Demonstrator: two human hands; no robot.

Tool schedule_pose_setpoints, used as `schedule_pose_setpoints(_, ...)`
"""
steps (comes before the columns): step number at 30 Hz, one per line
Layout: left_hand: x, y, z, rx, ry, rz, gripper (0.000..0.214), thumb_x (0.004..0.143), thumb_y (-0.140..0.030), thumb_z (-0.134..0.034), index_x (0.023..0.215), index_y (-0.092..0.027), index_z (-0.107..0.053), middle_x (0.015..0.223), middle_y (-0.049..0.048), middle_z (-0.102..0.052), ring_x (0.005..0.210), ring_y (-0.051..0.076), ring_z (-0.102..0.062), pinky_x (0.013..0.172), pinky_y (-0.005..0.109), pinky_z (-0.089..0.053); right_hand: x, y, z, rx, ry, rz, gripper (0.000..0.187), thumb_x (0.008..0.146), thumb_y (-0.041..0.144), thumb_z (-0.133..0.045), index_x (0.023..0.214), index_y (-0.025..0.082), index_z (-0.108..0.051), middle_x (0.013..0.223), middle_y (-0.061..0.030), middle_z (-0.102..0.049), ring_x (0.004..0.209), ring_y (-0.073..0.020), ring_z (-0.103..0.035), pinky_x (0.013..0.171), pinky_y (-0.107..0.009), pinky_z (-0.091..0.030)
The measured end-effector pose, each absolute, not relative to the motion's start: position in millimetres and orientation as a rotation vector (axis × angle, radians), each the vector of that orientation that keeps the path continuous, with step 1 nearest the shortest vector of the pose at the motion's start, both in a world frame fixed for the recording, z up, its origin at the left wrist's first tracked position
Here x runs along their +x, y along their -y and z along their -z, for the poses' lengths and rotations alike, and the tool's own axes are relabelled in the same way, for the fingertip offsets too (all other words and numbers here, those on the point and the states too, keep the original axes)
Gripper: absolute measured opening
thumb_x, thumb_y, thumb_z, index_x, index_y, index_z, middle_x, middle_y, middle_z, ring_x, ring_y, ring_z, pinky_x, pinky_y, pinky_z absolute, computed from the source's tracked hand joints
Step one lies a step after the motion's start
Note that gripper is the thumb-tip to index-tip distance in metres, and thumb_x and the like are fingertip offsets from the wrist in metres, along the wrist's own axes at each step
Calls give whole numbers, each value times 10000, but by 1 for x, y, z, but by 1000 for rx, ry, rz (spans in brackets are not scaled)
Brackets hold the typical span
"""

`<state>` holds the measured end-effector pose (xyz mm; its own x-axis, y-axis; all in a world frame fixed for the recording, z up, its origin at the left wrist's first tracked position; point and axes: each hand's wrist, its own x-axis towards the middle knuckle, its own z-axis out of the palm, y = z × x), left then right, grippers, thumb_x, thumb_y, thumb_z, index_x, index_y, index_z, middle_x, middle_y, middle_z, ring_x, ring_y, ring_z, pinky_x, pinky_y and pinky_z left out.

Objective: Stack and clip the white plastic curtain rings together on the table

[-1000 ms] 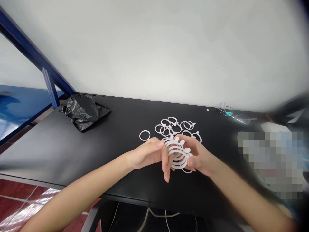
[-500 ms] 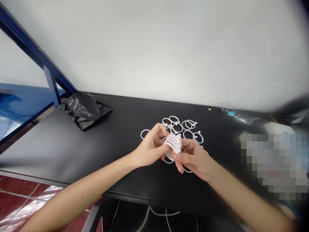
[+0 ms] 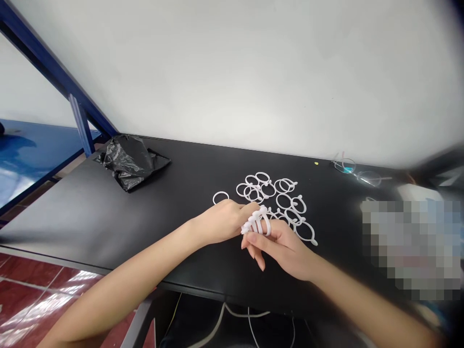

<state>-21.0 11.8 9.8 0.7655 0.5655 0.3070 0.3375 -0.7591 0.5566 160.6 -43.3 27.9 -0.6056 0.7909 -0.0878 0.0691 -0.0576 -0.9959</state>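
My two hands meet over the black table (image 3: 72,212). Between them is a small bunch of white plastic rings (image 3: 256,221), stacked side by side. My left hand (image 3: 224,222) is curled with its fingertips on the near end of the bunch. My right hand (image 3: 279,244) lies under and behind the bunch, thumb and forefinger closed on it, the other fingers hanging down. Just beyond my hands, several loose white rings (image 3: 275,193) lie scattered flat on the table, one single ring (image 3: 221,197) apart at the left.
A crumpled black plastic bag (image 3: 128,162) lies at the table's back left. A blue metal frame (image 3: 78,121) rises beyond it. Clear glasses (image 3: 348,166) rest at the back right by the white wall. A blurred patch covers the right side. Cables hang under the table.
The bunch of rings has been squeezed from a spread fan into a tighter stack. Both hands have dropped closer to the table, and some rings now lie on the table at the right.
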Motion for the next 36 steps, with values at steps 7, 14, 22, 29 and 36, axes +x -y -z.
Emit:
schedule_pose_setpoints(7, -22, -2, -9, 2238, -533, -723, 318, 944, -430, -463, 1086, -182, -603, 738, 40, -663, 536, 130, -531, 540, 230, -386, 162, 53, -41, -757, 2004, -1275, 299, 995, 275, -451, 816, 184, -673, 490, 45, -538, 444, -115, -556, 527, -258, -493)
schedule_pose_setpoints(14, -12, 9, -23, 2026, -598, -745, 364, 1002, -304, -329, 945, -165, -660, 766, 36, -691, 627, 122, -620, 633, 211, -450, 169, 61, -47, -672, 2156, -1002, 253, 978, 216, -467, 824, 208, -669, 526, 32, -540, 505, -127, -535, 547, -262, -471)
schedule_pose_setpoints(22, -19, -4, -30, 2208, -647, -628, 152, 858, -155, -438, 931, -159, -572, 659, -22, -593, 512, 87, -467, 544, 197, -360, 167, 50, -29, -791, 1812, -1373, 108, 872, 266, -664, 823, 173, -642, 582, 29, -604, 470, -110, -597, 480, -235, -503)
schedule_pose_setpoints(29, -94, -44, -59, 2241, -1143, -155, 133, 739, -70, -410, 671, -179, -447, 596, -27, -549, 512, 100, -512, 532, 200, -363, 180, 24, -30, -1148, 1406, -1229, 195, 885, 363, -658, 957, 185, -691, 961, -74, -730, 556, -114, -675, 496, -233, -527)
schedule_pose_setpoints(36, -147, -75, -45, 2115, -1477, 90, 182, 786, -206, -425, 889, -183, -572, 652, -14, -602, 477, 139, -562, 523, 238, -416, 183, 14, -27, -1184, 1375, -1215, 205, 868, 387, -673, 933, 194, -699, 965, -69, -727, 531, -104, -657, 489, -236, -511)
